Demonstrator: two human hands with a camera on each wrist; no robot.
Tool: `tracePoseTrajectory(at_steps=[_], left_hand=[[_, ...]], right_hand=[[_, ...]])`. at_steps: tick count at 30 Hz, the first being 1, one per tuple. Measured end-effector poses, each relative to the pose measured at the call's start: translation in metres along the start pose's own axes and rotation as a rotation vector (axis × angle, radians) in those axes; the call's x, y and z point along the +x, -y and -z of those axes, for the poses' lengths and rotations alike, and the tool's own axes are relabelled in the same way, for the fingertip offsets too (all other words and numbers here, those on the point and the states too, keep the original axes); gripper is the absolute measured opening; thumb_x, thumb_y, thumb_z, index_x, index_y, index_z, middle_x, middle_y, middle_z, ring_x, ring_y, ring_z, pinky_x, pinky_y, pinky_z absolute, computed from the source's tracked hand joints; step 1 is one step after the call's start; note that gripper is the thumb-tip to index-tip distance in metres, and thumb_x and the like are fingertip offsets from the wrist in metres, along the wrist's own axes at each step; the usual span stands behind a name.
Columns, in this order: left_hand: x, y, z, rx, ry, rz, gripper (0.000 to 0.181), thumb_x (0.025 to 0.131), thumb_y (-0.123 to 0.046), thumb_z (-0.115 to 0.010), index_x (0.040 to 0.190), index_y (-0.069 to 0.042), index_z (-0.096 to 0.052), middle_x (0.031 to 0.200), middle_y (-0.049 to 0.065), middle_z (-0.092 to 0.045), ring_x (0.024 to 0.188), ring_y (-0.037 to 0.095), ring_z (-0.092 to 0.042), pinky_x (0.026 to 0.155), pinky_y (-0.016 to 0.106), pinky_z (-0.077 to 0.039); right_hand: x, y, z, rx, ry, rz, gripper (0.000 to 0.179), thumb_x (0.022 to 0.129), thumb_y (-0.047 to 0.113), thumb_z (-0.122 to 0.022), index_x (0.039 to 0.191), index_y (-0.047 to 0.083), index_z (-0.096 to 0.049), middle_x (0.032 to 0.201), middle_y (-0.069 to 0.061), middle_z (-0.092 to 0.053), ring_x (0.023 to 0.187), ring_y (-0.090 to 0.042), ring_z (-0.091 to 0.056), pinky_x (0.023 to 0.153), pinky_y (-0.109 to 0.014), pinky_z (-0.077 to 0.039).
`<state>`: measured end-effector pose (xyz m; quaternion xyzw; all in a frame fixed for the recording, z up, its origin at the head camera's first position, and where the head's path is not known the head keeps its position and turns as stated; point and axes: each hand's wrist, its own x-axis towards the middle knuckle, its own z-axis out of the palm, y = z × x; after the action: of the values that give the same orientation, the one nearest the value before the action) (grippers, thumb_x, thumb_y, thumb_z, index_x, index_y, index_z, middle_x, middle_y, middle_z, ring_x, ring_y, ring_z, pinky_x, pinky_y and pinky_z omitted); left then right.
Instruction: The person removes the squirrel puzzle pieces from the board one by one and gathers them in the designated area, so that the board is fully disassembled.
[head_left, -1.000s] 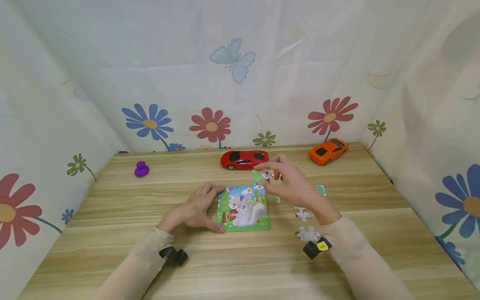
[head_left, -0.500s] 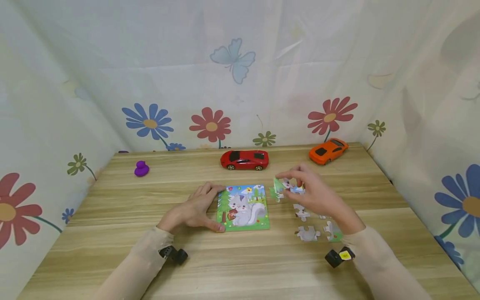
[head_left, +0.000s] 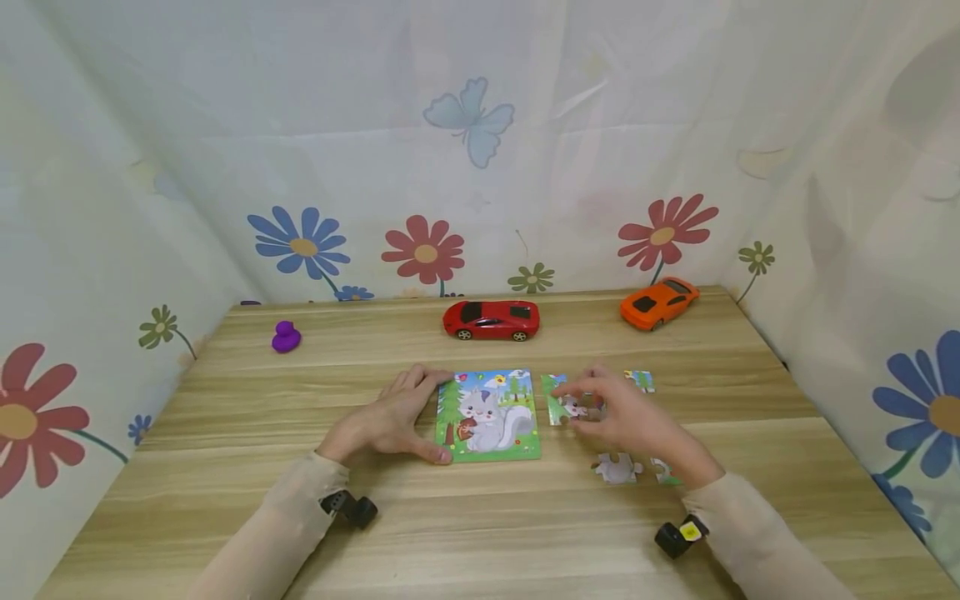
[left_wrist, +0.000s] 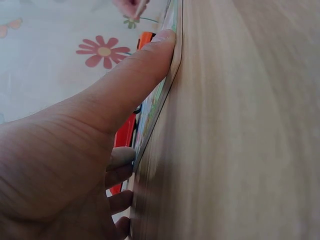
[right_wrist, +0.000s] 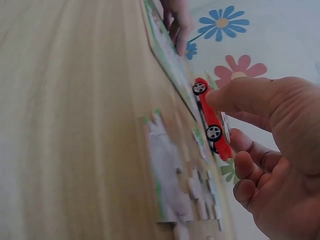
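Note:
A square squirrel picture puzzle (head_left: 487,417) lies flat on the table. Along its left side rests my left hand (head_left: 393,421), thumb pressing the near corner and straight fingers by the far corner. The left wrist view shows the thumb (left_wrist: 145,62) stretched along the puzzle's edge. To the puzzle's right, my right hand (head_left: 622,412) pinches a green-edged jigsaw piece (head_left: 557,408) between thumb and fingers, close over the loose pieces. Below that hand lie a grey jigsaw piece (head_left: 617,468) and a green-and-white one (head_left: 663,472); other pieces are partly hidden by the hand.
A red toy car (head_left: 491,321) stands behind the puzzle, and an orange toy car (head_left: 660,304) at the back right. Far left sits a purple toy duck (head_left: 286,337). Beyond the hand lies a blue-green jigsaw piece (head_left: 641,381). A flowered curtain (head_left: 480,192) encloses the table.
My right hand has carried the pinched jigsaw piece from the puzzle's far right corner rightward, then nearer and lower among the loose pieces. My left hand has stayed put.

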<state>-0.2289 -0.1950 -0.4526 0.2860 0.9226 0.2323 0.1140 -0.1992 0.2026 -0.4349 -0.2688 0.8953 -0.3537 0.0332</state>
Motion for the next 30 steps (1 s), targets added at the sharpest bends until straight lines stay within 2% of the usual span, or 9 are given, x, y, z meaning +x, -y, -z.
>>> tracePoseTrajectory(at_steps=[5, 12, 18, 30], left_hand=[[0.001, 0.002, -0.001, 0.015, 0.001, -0.009, 0.130, 0.076, -0.064, -0.099, 0.173, -0.009, -0.033, 0.164, 0.013, -0.038, 0.146, 0.035, -0.038, 0.126, 0.064, -0.033], [0.001, 0.001, -0.001, 0.013, 0.004, 0.001, 0.130, 0.076, -0.063, -0.100, 0.173, -0.009, -0.033, 0.164, 0.012, -0.038, 0.147, 0.033, -0.038, 0.127, 0.063, -0.032], [0.000, 0.001, -0.001, 0.015, 0.003, 0.003, 0.129, 0.076, -0.063, -0.099, 0.173, -0.009, -0.033, 0.163, 0.012, -0.038, 0.146, 0.034, -0.038, 0.126, 0.063, -0.033], [0.000, 0.001, 0.000, 0.016, -0.004, 0.000, 0.129, 0.076, -0.064, -0.099, 0.173, -0.009, -0.033, 0.163, 0.012, -0.039, 0.145, 0.034, -0.038, 0.126, 0.065, -0.033]], right_hand=[[-0.001, -0.007, -0.007, -0.015, 0.019, 0.057, 0.042, 0.094, 0.011, -0.092, 0.134, 0.014, -0.081, 0.111, -0.003, -0.067, 0.089, -0.021, -0.058, 0.078, -0.031, -0.054], [0.001, -0.010, -0.011, -0.027, 0.069, -0.003, 0.042, 0.095, 0.017, -0.091, 0.136, 0.018, -0.081, 0.108, -0.001, -0.063, 0.091, -0.019, -0.054, 0.075, -0.028, -0.049], [0.002, -0.010, -0.013, -0.072, 0.092, -0.001, 0.042, 0.095, 0.020, -0.091, 0.137, 0.019, -0.081, 0.113, 0.001, -0.065, 0.092, -0.017, -0.056, 0.075, -0.028, -0.049], [0.003, -0.007, -0.012, -0.101, 0.095, -0.010, 0.041, 0.097, 0.022, -0.090, 0.137, 0.020, -0.081, 0.111, -0.001, -0.063, 0.090, -0.018, -0.052, 0.072, -0.030, -0.044]])
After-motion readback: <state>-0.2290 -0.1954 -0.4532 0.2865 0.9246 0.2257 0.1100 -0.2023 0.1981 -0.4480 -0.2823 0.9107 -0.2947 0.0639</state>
